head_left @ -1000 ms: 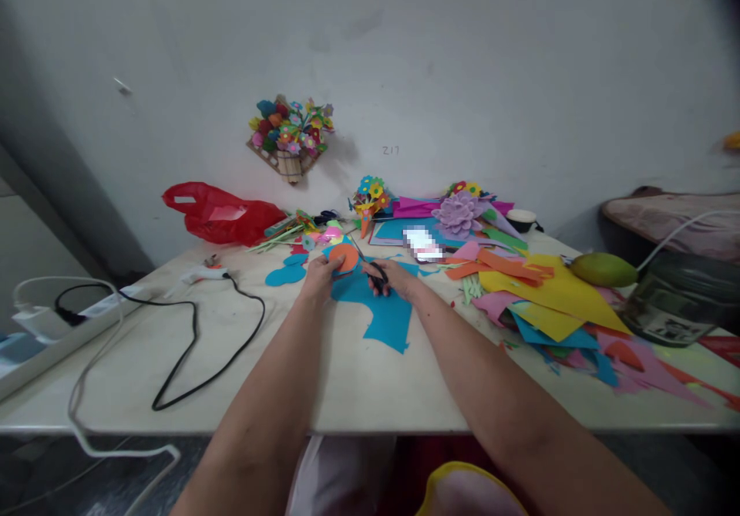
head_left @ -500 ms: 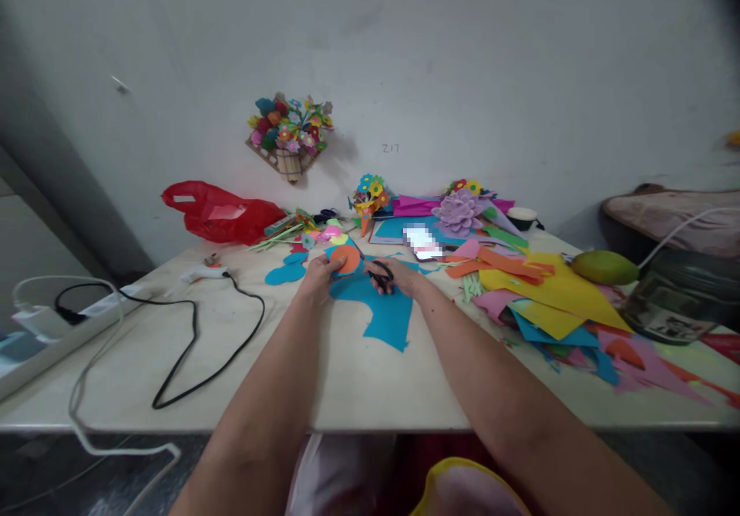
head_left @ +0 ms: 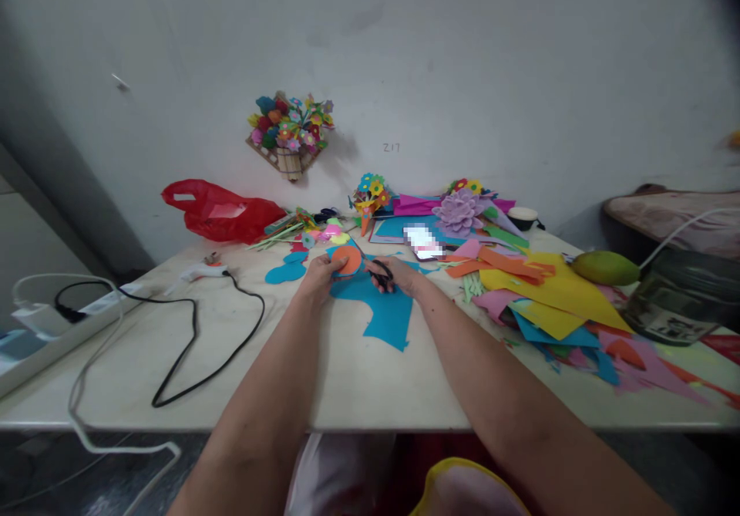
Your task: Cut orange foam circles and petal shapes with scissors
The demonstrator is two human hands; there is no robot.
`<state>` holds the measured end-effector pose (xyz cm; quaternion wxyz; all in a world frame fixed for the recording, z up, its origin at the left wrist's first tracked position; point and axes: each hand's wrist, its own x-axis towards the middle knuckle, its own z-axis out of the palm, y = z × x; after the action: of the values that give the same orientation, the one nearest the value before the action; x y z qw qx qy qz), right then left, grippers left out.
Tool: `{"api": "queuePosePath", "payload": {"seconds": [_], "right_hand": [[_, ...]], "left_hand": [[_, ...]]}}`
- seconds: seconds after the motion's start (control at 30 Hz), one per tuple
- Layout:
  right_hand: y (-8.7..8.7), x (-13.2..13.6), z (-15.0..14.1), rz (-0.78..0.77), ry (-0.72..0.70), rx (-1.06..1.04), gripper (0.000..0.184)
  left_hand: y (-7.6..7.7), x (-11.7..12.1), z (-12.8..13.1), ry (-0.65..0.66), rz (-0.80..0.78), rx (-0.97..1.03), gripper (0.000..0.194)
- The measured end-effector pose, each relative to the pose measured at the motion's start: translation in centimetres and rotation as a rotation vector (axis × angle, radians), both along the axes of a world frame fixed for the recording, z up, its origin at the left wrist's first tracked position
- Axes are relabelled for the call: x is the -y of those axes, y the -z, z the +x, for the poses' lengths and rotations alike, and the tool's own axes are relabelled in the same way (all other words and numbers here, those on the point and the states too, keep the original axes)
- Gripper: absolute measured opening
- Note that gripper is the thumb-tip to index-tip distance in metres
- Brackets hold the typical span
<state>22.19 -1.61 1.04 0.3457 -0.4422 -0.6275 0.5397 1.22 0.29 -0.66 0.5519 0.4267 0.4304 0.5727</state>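
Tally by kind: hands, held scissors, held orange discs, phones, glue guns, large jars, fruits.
Left hand and right hand: 2
Held scissors: 1
Held orange disc: 1
Phone: 1
Glue gun: 1
Large jar: 1
Fruit: 1
Total: 8

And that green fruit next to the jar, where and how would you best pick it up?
Probably around the middle of the fruit, coming from above: it is a long, rounded shape lying roughly left to right, the jar crowds its right end, and its top looks uncovered.

Orange disc (head_left: pixel 348 260); blue sheet (head_left: pixel 391 318); black scissor handles (head_left: pixel 388 270); red bag (head_left: pixel 252 220); lilac flower (head_left: pixel 459 212).
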Motion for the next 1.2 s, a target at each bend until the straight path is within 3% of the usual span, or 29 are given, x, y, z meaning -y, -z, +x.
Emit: {"api": "queuePosePath", "payload": {"seconds": [0.57,1.2], "right_hand": [[-0.5,0.4,-0.2,-0.002,0.021,0.013,0.037],[-0.4,0.2,-0.3,-0.003,0.032,0.021,0.036]], "left_hand": [[-0.7,0.6,0.4,-0.047,-0.016,0.023,0.035],[-1.1,0.9,0.1,-0.035,-0.03,-0.033,0.027]]}}
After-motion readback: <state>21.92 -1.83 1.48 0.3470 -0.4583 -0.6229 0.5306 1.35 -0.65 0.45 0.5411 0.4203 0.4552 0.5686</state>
